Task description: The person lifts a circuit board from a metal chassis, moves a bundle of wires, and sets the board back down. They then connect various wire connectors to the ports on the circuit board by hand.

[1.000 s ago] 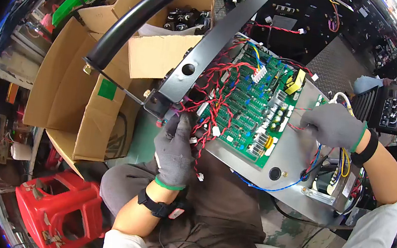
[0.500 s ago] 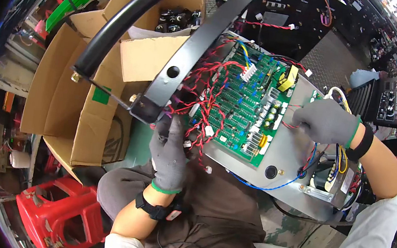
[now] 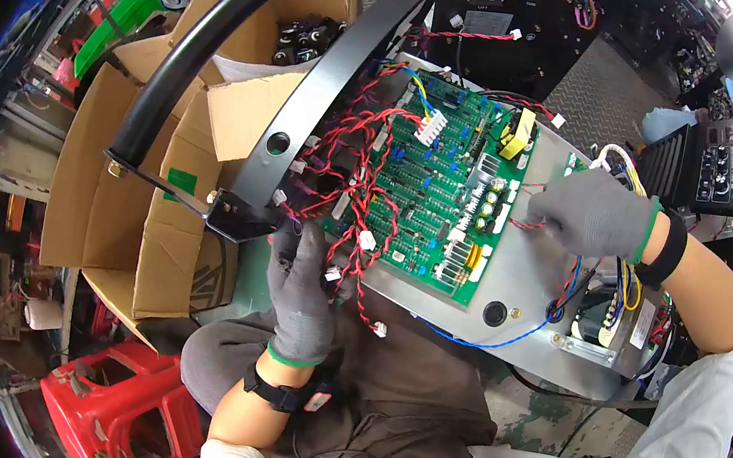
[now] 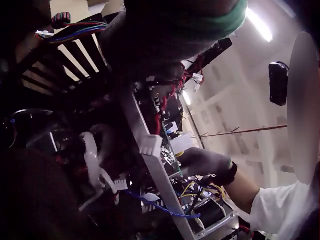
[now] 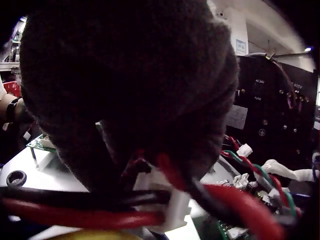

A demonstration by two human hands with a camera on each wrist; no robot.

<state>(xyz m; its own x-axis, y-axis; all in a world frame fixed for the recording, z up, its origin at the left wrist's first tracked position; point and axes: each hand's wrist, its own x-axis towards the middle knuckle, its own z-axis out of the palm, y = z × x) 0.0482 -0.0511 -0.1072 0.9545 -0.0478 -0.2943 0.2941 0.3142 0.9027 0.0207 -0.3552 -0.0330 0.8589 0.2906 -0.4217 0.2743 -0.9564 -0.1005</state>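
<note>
In the head view a green circuit board point(image 3: 431, 191) lies on a silver metal chassis plate point(image 3: 520, 280), its left side covered by a tangle of twisted red-and-black wires point(image 3: 362, 187). My gloved left hand point(image 3: 298, 298) is at the lower left of that tangle, under the black bracket's end, thumb and fingertip pinching thin wires. A white plug point(image 4: 151, 145) dangles from a twisted wire below it in the left wrist view. My gloved right hand point(image 3: 592, 216) is over the plate, right of the board. At its fingertips a white connector point(image 5: 165, 200) with red and black leads is pinched.
A black handle point(image 3: 215, 46) arches over the left, in front of open cardboard boxes point(image 3: 169, 232). A black panel point(image 3: 492, 25) stands behind the board, and a transformer point(image 3: 598, 317) sits at the plate's right. A red stool point(image 3: 125, 405) stands lower left.
The head view has shifted, so the board, handle and boxes appear farther left. Both hands keep nearly the same places at the wires. A person at the upper right has come more into view.
</note>
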